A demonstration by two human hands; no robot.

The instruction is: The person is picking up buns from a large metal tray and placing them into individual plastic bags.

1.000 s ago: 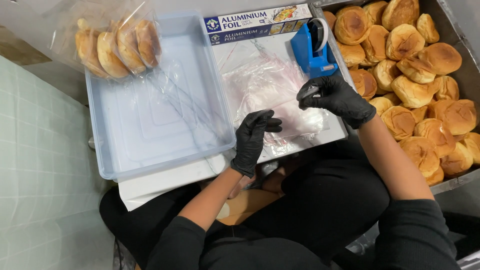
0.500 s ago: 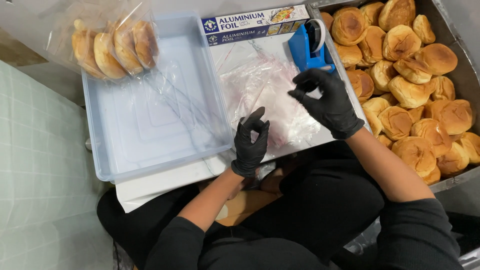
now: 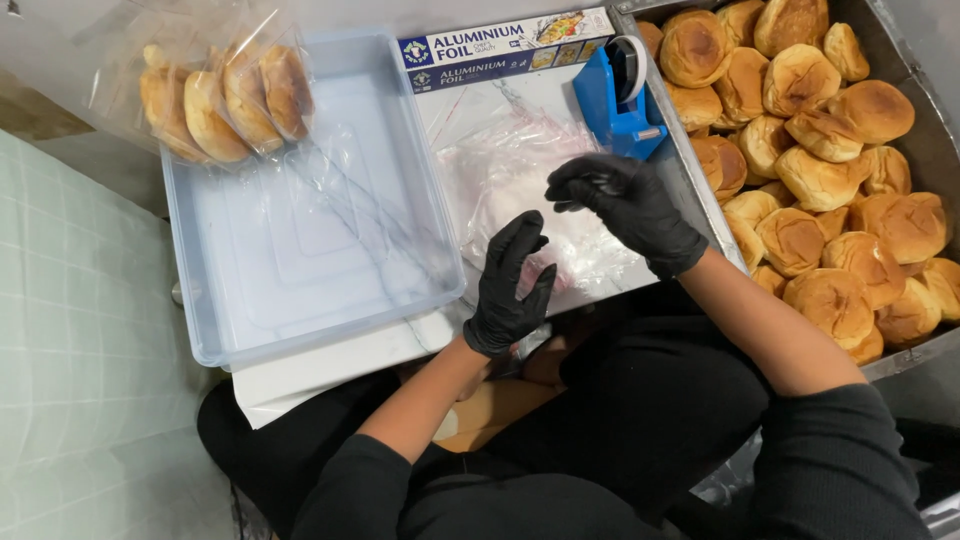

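- Your left hand, in a black glove, is raised with the fingers spread and slightly curled, palm turned to the right.
- Your right hand, also gloved, reaches in from the right, fingers bent and pinched together at the tips.
- Both forearms are bare below dark sleeves.

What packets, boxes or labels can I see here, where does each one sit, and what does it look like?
Foil box: long, flat carton, dark blue and white, lying at the far edge of the white board.
Bagged buns: clear plastic bag of four golden buns, at the far left corner of the pale tray.
Clear bags: a loose crumpled pile under the gloved left hand and right hand.
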